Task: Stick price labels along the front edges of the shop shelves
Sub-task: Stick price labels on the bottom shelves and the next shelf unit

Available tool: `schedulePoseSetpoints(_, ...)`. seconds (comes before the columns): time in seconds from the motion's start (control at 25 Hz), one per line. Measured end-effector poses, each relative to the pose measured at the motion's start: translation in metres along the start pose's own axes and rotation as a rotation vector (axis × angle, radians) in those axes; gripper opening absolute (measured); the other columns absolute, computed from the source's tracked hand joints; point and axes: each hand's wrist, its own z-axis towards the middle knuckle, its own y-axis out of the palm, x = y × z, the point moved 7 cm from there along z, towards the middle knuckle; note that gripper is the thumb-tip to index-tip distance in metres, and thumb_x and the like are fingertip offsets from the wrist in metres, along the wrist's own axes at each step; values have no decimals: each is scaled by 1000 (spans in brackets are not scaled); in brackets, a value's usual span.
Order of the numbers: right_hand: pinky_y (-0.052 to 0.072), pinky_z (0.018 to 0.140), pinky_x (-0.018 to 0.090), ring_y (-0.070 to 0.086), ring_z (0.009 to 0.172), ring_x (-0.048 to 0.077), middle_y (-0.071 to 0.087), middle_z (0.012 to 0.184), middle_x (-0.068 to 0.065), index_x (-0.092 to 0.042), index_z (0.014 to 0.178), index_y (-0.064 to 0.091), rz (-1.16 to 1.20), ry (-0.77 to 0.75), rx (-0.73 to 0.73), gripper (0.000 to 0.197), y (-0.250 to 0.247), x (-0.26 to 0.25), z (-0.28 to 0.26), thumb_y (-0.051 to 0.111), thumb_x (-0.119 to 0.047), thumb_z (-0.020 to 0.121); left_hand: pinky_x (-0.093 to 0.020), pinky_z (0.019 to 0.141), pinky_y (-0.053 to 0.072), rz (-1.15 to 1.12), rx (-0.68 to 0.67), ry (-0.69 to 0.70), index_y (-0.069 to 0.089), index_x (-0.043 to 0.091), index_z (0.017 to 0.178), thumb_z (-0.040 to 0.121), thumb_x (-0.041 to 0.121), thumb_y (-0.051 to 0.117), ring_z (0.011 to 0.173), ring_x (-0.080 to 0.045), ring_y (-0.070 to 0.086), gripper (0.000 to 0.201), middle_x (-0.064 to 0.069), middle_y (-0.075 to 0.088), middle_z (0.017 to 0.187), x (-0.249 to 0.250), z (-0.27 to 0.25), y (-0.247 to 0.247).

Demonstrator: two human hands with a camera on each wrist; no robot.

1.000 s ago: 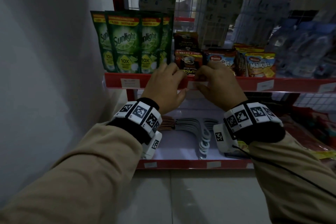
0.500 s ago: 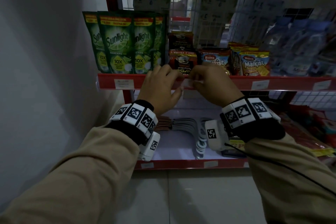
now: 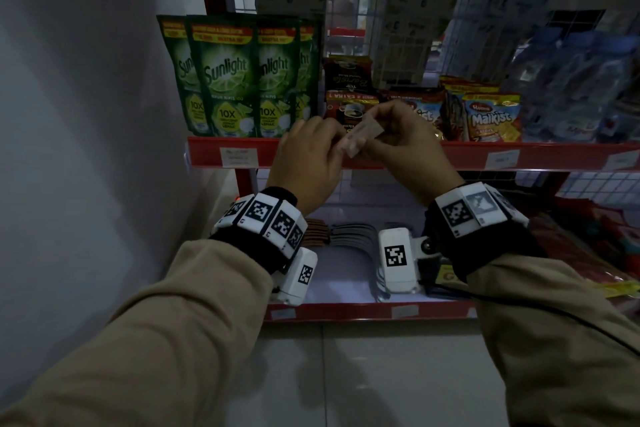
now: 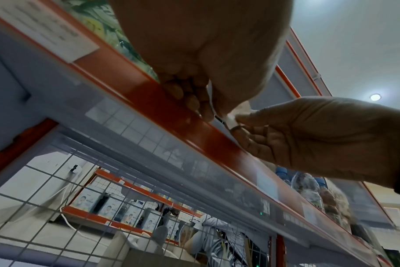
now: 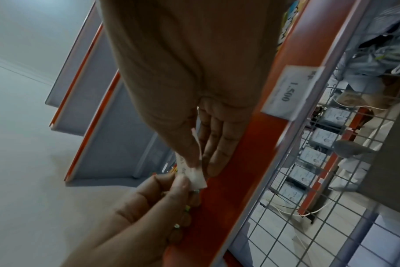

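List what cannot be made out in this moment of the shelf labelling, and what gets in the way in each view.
- Small white paper price label: its print is unreadable; head view blurred, right wrist view covered by fingers.
- Left hand grip: fingertips hidden behind its own back in the head view.
- Red metal shelf front edge between the hands: the right hand covers it.
- White stuck label under the green Sunlight pouches: text too small.

Green Sunlight pouches (image 3: 239, 80) stand upright left; Malkist packs (image 3: 491, 118) right; coffee sachets (image 3: 346, 107) between
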Motion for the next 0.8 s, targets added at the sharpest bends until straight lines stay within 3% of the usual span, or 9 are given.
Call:
schedulePoseSetpoints(0.12, 43, 65, 8, 56, 74, -7, 60, 90, -11, -14, 106, 59, -320, -144, -14, 19, 1, -9, 3, 62, -9, 89, -44, 80, 40, 60, -42, 23, 59, 8, 102, 96, 23, 50, 93, -29, 48, 19, -10, 58, 99, 0, 1, 2)
schedulePoseSetpoints(0.2, 40, 64, 7, 55, 73, -8, 62, 87, -12, -17, 102, 65, -520, -220, -12, 15, -4, -14, 5, 60, -11, 89, -43, 80, 40, 69, -52, 38, 59, 8, 104, 95, 24, 52, 94, -28, 49, 20, -9, 58, 100, 1, 1, 2)
schedulePoseSetpoints(0.4, 46, 66, 8, 60, 80, -4, 63, 85, -12, -19, 91, 65, -408, -220, 169, 8, -26, -13, 7, 61, -12, 90, -37, 79, 41, 18, -16, 31, 58, 13, 108, 90, 28, 58, 91, -22, 50, 23, 1, 60, 91, 1, 1, -3)
schedulePoseSetpoints(0.52, 44, 66, 6, 57, 76, -9, 61, 82, -18, -20, 90, 65, -426, -198, 97, 8, -17, -6, 6, 63, -13, 90, -30, 72, 40, -69, 26, -9, 57, 17, 113, 88, 30, 60, 85, -15, 50, 28, 9, 58, 81, -3, 2, -5)
schedulePoseSetpoints(0.68, 43, 66, 7, 56, 74, -9, 60, 80, -19, -20, 91, 66, -463, -212, 38, 8, -11, -1, 5, 63, -12, 89, -36, 76, 42, 20, 0, 53, 64, 14, 104, 90, 28, 59, 89, -23, 51, 21, -3, 60, 88, -2, 1, -1)
schedulePoseSetpoints(0.8, 47, 72, 23, 57, 80, 7, 61, 84, -5, -18, 90, 67, -549, -261, 34, 5, -12, -4, 2, 64, -14, 87, -38, 76, 40, 91, -16, 61, 66, 10, 98, 90, 26, 58, 91, -29, 51, 19, -9, 59, 92, -1, 2, 2)
